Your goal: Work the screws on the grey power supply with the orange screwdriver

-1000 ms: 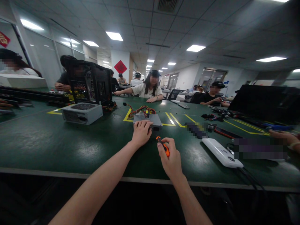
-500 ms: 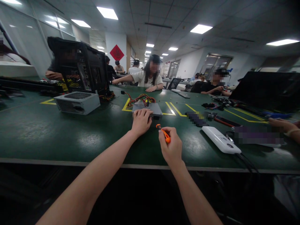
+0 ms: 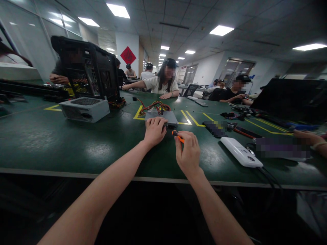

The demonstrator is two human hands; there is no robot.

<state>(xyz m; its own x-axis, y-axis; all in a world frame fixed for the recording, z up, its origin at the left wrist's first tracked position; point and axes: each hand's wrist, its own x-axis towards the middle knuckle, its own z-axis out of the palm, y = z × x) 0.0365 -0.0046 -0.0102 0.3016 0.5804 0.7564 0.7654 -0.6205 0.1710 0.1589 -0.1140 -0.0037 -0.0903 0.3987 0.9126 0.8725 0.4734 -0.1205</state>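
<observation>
A flat grey power supply unit (image 3: 167, 118) lies on the green table, a bundle of coloured cables (image 3: 159, 106) spilling from its far side. Across its near left part, my left hand (image 3: 155, 131) grips it, fingers bent over the top and thumb at the near face. Close in front of the unit's right end, my right hand (image 3: 189, 151) is closed around an orange-and-black screwdriver (image 3: 178, 136). Most of the screwdriver is covered by my fingers, and I cannot make out its tip.
To the left stand a second power supply (image 3: 85, 109) and a black computer case (image 3: 89, 68). A white power bank (image 3: 240, 152) with cables lies right, near a dark monitor (image 3: 291, 98). A person (image 3: 163, 80) sits opposite; another person's hand (image 3: 309, 137) is at the right edge.
My right hand has turned and moved slightly up and right with the screwdriver, which shows less of its handle now. My left hand stays on the power supply unit.
</observation>
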